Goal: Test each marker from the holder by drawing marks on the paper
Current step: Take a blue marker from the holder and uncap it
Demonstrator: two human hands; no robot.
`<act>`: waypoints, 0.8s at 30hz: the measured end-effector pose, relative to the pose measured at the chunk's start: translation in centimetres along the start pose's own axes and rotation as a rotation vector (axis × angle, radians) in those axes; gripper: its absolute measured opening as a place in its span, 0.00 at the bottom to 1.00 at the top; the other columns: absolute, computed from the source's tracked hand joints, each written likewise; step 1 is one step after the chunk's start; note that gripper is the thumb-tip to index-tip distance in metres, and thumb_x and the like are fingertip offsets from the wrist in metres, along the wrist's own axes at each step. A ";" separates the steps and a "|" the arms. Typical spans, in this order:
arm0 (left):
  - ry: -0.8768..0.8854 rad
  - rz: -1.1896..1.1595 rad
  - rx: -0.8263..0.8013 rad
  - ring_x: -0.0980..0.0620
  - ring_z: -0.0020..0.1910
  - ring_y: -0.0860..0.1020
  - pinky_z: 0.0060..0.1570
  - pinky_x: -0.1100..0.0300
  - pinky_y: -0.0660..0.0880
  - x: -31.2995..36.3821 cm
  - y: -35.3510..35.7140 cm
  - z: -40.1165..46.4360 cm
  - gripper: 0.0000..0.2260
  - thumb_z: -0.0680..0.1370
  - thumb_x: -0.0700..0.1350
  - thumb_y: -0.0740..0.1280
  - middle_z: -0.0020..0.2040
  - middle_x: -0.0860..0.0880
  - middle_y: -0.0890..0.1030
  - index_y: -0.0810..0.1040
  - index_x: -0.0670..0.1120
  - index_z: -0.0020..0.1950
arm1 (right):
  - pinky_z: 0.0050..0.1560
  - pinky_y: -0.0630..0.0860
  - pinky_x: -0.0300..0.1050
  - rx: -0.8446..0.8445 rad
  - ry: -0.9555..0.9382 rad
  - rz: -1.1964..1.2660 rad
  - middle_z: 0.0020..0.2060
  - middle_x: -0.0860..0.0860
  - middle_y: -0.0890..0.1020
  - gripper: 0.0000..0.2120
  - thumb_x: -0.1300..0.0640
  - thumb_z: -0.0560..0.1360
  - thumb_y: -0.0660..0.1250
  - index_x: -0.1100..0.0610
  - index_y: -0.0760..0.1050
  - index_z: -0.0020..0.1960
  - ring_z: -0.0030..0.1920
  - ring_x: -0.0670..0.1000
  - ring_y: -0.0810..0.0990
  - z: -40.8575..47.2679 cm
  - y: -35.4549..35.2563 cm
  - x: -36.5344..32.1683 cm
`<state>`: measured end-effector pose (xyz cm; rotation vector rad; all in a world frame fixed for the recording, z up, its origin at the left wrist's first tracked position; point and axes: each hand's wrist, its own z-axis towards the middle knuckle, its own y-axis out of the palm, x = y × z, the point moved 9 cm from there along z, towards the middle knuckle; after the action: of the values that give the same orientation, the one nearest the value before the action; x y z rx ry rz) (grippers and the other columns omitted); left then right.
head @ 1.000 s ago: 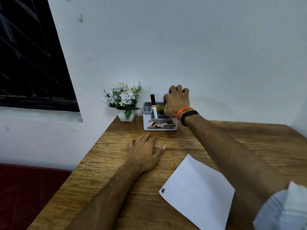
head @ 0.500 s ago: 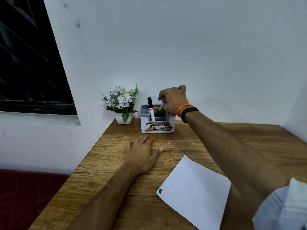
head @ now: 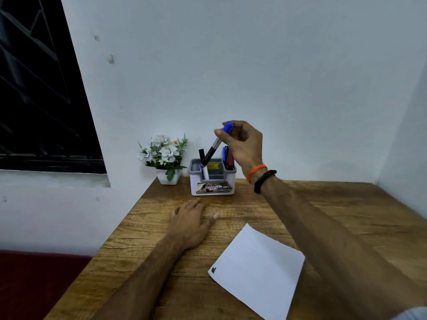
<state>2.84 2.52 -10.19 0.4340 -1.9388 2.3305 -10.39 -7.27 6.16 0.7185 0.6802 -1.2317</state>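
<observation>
Blue-capped marker [head: 211, 150] hung tilted above the holder [head: 212, 181], pinched at its cap end by the right hand [head: 242, 144] w/ its lower tip just over the left compartment. Risk: a cap-only pinch could let the body slip off (cap fit can't be judged), or the tip could snag the rim and tip the holder. Left hand [head: 191, 220] lay flat & empty on the table [head: 346, 209], near the paper [head: 258, 271].

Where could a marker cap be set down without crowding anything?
Bare table right of the holder, behind the paper, past the right hand's forearm. Crowded: the back-left corner with flower pot, holder and left hand.
</observation>
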 end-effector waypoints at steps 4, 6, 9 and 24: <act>0.033 -0.348 0.173 0.54 0.63 0.73 0.64 0.52 0.69 0.7 -2.7 -1.0 0.22 0.80 0.59 0.59 0.67 0.52 0.75 0.70 0.50 0.70 | 0.41 0.81 0.42 -0.139 0.238 0.191 0.42 0.53 0.85 0.10 0.61 0.73 0.74 0.60 0.81 0.54 0.40 0.52 0.85 -4.7 0.2 0.1; 0.047 -0.685 0.255 0.57 0.53 0.79 0.52 0.61 0.73 1.3 -4.3 -1.9 0.16 0.80 0.54 0.62 0.59 0.53 0.80 0.76 0.50 0.64 | 0.40 0.81 0.43 -0.196 0.321 0.160 0.39 0.52 0.85 0.13 0.60 0.72 0.76 0.61 0.81 0.56 0.38 0.53 0.85 -7.4 -0.3 0.4; 0.062 -1.133 0.283 0.55 0.43 0.82 0.40 0.60 0.77 2.4 -5.8 -3.3 0.11 0.78 0.52 0.63 0.45 0.51 0.84 0.81 0.49 0.52 | 0.44 0.83 0.47 -0.276 0.374 0.047 0.38 0.56 0.86 0.20 0.59 0.67 0.80 0.62 0.79 0.55 0.38 0.55 0.85 -11.0 -1.3 0.7; -0.002 -1.317 0.225 0.57 0.32 0.77 0.36 0.64 0.79 2.4 -5.1 -3.6 0.07 0.75 0.44 0.68 0.36 0.47 0.80 0.82 0.41 0.47 | 0.31 0.77 0.39 -0.574 0.367 -0.375 0.35 0.52 0.87 0.13 0.55 0.69 0.78 0.59 0.82 0.49 0.31 0.49 0.84 -14.9 -5.7 1.9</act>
<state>1.19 6.78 -5.33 1.2255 -0.8070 1.5582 -16.65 2.42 -5.05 0.3383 1.4524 -1.1606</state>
